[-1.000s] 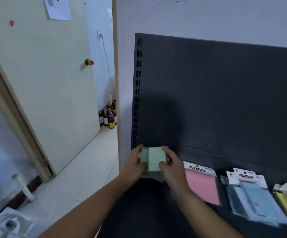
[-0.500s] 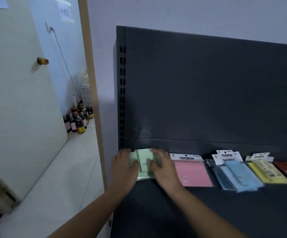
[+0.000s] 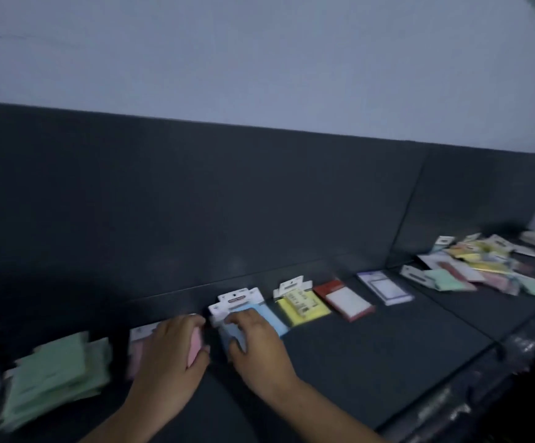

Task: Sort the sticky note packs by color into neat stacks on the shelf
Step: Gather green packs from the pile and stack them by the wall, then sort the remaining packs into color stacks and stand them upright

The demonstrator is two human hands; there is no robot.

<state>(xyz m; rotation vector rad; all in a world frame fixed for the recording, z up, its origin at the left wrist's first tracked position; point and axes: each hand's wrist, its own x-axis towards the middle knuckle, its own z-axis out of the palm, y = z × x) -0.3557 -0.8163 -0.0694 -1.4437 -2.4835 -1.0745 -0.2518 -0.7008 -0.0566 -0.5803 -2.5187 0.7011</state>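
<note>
On the dark shelf (image 3: 387, 353) packs lie in a row. A loose green stack (image 3: 55, 375) is at the far left, then a pink pack (image 3: 196, 345), then a blue stack (image 3: 274, 321) with white header cards. My left hand (image 3: 170, 356) lies over the pink pack, with finger and thumb at its right edge. My right hand (image 3: 259, 346) covers the blue stack, and blue shows between thumb and fingers. Further right are a yellow pack (image 3: 303, 306), a red-framed pack (image 3: 344, 298) and a purple-framed pack (image 3: 384, 287). The frame is motion-blurred.
A jumbled pile of mixed-colour packs (image 3: 483, 266) sits at the shelf's far right. The dark back panel (image 3: 228, 203) rises behind the row, and the shelf's front edge (image 3: 471, 388) runs along the lower right.
Both hands have let go of the green stack and moved right, the left onto the pink pack and the right onto the blue stack. The view has swung right along the shelf.
</note>
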